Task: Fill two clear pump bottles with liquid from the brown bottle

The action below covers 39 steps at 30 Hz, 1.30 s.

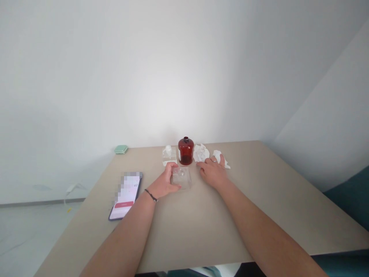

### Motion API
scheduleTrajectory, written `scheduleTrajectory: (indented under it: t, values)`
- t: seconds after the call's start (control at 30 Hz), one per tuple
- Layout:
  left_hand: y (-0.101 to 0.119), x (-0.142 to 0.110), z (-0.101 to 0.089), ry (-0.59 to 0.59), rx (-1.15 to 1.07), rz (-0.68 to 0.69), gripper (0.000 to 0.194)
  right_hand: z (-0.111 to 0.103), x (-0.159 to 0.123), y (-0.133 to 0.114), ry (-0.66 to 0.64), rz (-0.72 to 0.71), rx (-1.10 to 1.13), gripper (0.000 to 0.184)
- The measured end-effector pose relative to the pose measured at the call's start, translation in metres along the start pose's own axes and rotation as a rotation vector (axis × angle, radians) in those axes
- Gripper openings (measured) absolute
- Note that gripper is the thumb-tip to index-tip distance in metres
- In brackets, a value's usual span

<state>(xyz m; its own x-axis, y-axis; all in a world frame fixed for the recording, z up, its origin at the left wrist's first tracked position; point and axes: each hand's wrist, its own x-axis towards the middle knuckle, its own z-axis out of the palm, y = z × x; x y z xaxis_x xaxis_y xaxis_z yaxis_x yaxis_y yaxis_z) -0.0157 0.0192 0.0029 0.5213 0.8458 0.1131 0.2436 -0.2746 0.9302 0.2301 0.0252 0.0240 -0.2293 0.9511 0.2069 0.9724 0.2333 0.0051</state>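
My left hand (163,181) grips the left side of a clear plastic case (182,177), with the thumb across its top and the fingers along its near edge. My right hand (212,173) lies on the beige table (198,227), holding nothing, with its fingertips just below crumpled white tissue (201,152). A second tissue piece (221,159) lies beside those fingers. Behind the case stands a dark red glass bottle (185,151). To its left sits a clear container with a white top (169,155).
A smartphone (126,196) with a lit, partly pixelated screen lies left of my left forearm. A small green flat case (120,149) sits at the table's far left corner. White wall rises behind the table, a cable lies on the floor at left, and a teal seat shows at right.
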Motion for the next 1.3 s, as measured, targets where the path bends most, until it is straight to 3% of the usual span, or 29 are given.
scheduleTrajectory:
  t: [0.3, 0.43, 0.5, 0.57, 0.73, 0.83, 1.03, 1.17, 1.23, 1.3]
  values:
    - [0.005, 0.000, 0.001, 0.013, -0.023, 0.020, 0.067, -0.009, -0.012, 0.015, 0.319, 0.171, 0.130, 0.035]
    - [0.006, 0.000, 0.001, 0.028, -0.025, 0.016, 0.068, -0.030, -0.018, 0.015, 0.429, 0.278, 0.515, 0.027]
    - [0.006, 0.000, 0.001, 0.036, -0.012, 0.018, 0.067, -0.049, -0.020, 0.007, 0.415, 0.300, 0.826, 0.033]
    - [0.007, 0.001, 0.001, 0.036, -0.005, 0.026, 0.066, -0.070, -0.020, -0.005, 0.338, 0.232, 1.068, 0.037]
    - [0.007, 0.002, 0.002, 0.047, -0.016, 0.032, 0.065, -0.102, -0.011, -0.027, 0.203, 0.077, 1.157, 0.030]
    - [0.006, 0.002, 0.002, 0.038, -0.025, 0.030, 0.065, -0.098, -0.005, -0.028, 0.208, 0.073, 1.175, 0.028]
    - [0.005, 0.001, 0.001, 0.039, 0.006, -0.001, 0.068, -0.070, -0.005, -0.024, 0.222, 0.171, 1.401, 0.031]
    - [0.005, 0.000, 0.000, 0.051, 0.014, 0.039, 0.074, -0.055, -0.012, -0.031, 0.299, 0.232, 1.387, 0.027]
    - [0.008, -0.002, -0.001, 0.105, 0.064, 0.097, 0.082, -0.051, -0.017, -0.039, 0.370, 0.236, 1.351, 0.026]
    - [0.014, -0.007, 0.000, 0.237, 0.168, 0.170, 0.085, -0.051, -0.024, -0.048, 0.450, 0.209, 1.223, 0.025]
